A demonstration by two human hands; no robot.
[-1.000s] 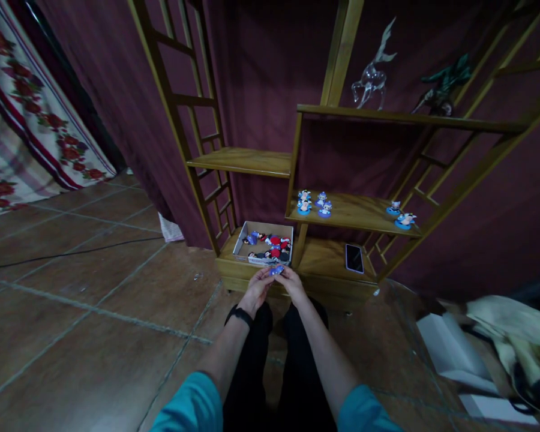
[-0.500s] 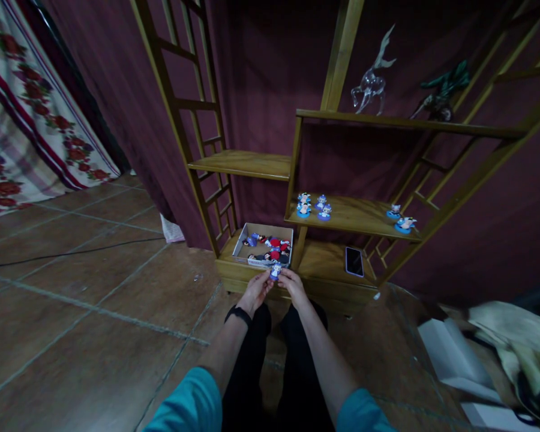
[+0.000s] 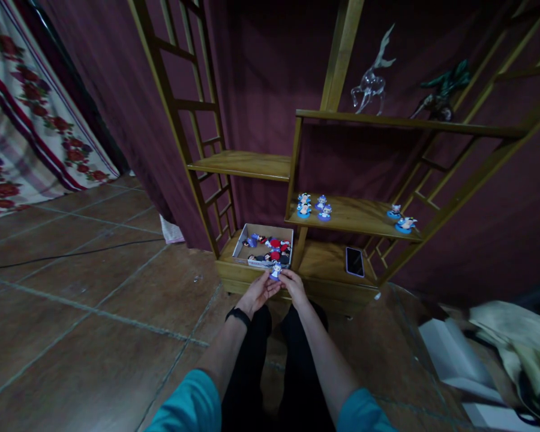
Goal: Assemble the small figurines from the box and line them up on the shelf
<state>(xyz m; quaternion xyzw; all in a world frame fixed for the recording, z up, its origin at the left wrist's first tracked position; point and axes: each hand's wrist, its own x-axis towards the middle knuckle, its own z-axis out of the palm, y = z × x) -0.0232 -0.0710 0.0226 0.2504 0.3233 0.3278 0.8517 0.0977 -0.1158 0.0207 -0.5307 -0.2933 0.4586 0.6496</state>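
Note:
Between my two hands, just in front of the box, is a small white and purple figurine, held upright. My left hand grips it from the left, its fingers partly under the base. From the right, my right hand pinches it with the fingertips. Behind it, an open cardboard box holds several red, black and purple figurines lying in it. Two purple-based figurines and two blue-based figurines stand at the left end of the middle shelf.
Two more blue-based figurines stand at that shelf's right end. A phone lies on the lower shelf. A clear deer ornament and a dark green sculpture stand above. White boxes lie on the floor at right.
The fingers of my left hand have shifted slightly to the right under the figurine. It stays between both hands in nearly the same spot.

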